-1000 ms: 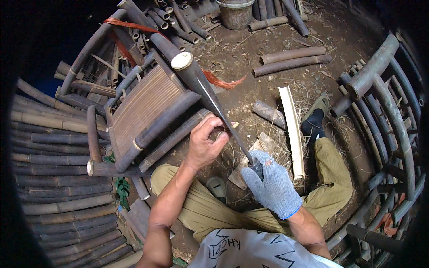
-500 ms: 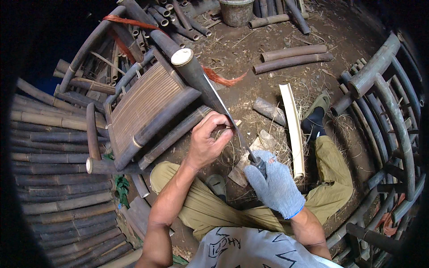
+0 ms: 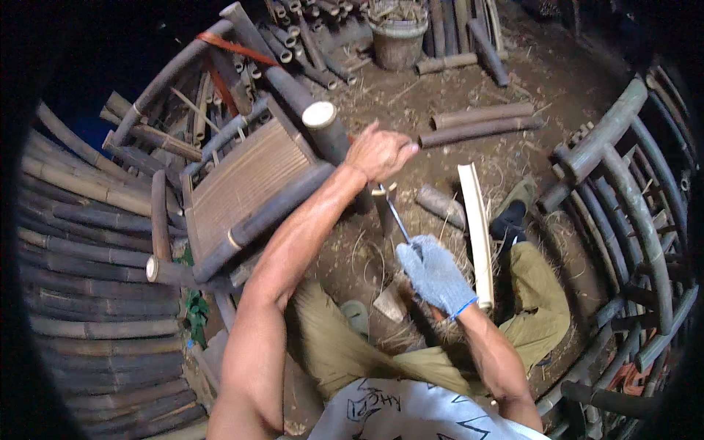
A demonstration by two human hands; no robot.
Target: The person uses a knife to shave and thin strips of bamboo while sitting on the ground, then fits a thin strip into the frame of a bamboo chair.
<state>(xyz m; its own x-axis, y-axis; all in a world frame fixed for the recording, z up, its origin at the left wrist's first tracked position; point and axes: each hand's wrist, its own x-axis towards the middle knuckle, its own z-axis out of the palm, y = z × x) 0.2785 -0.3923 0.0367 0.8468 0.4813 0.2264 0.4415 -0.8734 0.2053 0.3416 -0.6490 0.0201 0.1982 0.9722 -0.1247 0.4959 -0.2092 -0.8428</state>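
Observation:
My right hand, in a grey-blue knit glove, is closed round the handle of a long, narrow-bladed knife. The blade slants away toward my left hand, which is bare and stretched forward beside the pale cut end of a bamboo post. Its fingers are curled in, and they cover the blade's far part; what they grip, if anything, is hidden. Just below that hand, a dark piece of bamboo with a pale cut rim shows behind the blade.
A bamboo chair with a slatted panel stands at left. A split bamboo length lies by my right foot, near a short bamboo piece. Two bamboo pieces and a bucket are farther off. Another bamboo frame flanks the right.
My left hand has moved away from me and slightly right, its arm now stretched out. The gloved right hand has shifted slightly forward with the knife. The whole view has tilted a little.

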